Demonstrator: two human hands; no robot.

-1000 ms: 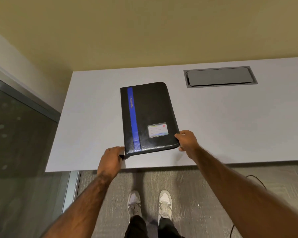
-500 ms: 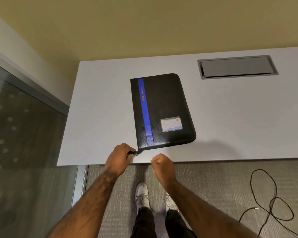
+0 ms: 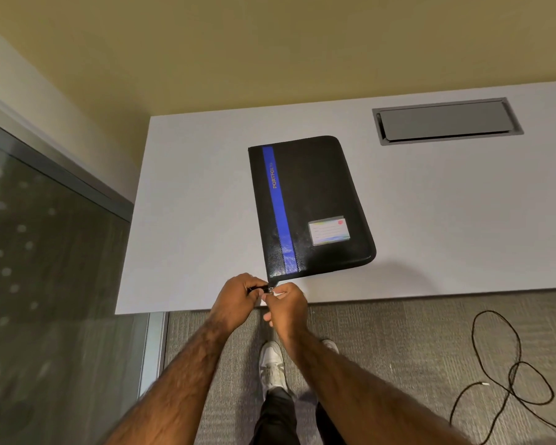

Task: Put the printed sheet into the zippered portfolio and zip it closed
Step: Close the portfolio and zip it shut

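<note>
A black zippered portfolio (image 3: 315, 203) with a blue stripe and a small label card lies closed on the white table (image 3: 190, 220), near the front edge. My left hand (image 3: 238, 300) pinches the black zipper tab (image 3: 261, 288) at the portfolio's near left corner. My right hand (image 3: 286, 308) is right beside it, its fingers pinching the small metal zipper pull (image 3: 271, 290) at the same corner. The printed sheet is not visible.
A grey cable hatch (image 3: 446, 121) is set into the table at the back right. A glass partition (image 3: 45, 284) stands on the left. A black cable (image 3: 507, 374) lies looped on the carpet at the right. My shoes (image 3: 272, 364) stand below the table edge.
My right hand let go of the portfolio's near right corner, swung left, and now pinches at the zipper corner beside my left hand. The portfolio stays flat on the table.
</note>
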